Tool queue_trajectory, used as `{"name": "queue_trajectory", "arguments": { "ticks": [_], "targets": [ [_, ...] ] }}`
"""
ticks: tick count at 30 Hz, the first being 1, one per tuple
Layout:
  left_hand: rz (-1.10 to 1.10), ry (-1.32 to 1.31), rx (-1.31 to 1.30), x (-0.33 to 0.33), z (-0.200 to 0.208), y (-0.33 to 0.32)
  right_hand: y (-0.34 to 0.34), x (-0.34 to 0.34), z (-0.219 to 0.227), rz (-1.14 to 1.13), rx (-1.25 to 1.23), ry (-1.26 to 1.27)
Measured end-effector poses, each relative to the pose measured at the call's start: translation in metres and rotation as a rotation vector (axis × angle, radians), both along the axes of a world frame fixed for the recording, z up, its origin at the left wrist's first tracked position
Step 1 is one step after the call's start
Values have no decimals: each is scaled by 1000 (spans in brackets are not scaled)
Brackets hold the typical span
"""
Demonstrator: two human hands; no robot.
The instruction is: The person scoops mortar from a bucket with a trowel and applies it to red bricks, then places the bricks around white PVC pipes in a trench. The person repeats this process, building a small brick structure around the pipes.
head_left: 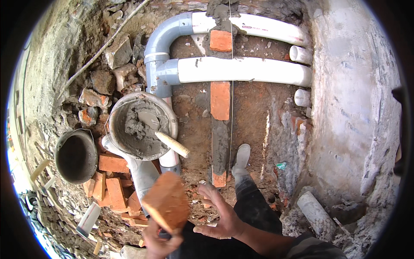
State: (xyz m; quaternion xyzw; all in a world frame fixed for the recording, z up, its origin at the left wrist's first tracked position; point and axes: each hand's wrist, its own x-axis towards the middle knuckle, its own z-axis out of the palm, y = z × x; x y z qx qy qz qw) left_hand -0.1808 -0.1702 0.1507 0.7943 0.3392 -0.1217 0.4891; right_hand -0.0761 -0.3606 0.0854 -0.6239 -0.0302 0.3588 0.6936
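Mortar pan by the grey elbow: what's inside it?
The mortar pan holds a heap of wet grey mortar with a trowel lying in it, its blade smeared and its pale handle sticking out over the rim. The pan's bottom is covered by the mortar.

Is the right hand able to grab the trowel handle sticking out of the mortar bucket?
Probably yes. The right hand is open and empty, and the trowel handle pokes over the rim of the mortar bucket with nothing lying between them. The left hand is busy holding a brick.

bare hands [222, 216]; dark trousers [254, 203]; mortar-smeared grey boot [240, 159]; striped sleeve [310, 248]
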Motion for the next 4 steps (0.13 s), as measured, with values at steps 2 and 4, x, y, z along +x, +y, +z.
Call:
{"name": "queue_trajectory", "arguments": {
  "ticks": [2, 4],
  "targets": [
    [-271, -82, -157, 26, -25, -39, -8, 14, 9, 33, 55, 76],
    [-431, -96, -221, 46, -45, -80, -29, 20, 2, -134, 97, 189]
  ]
}}
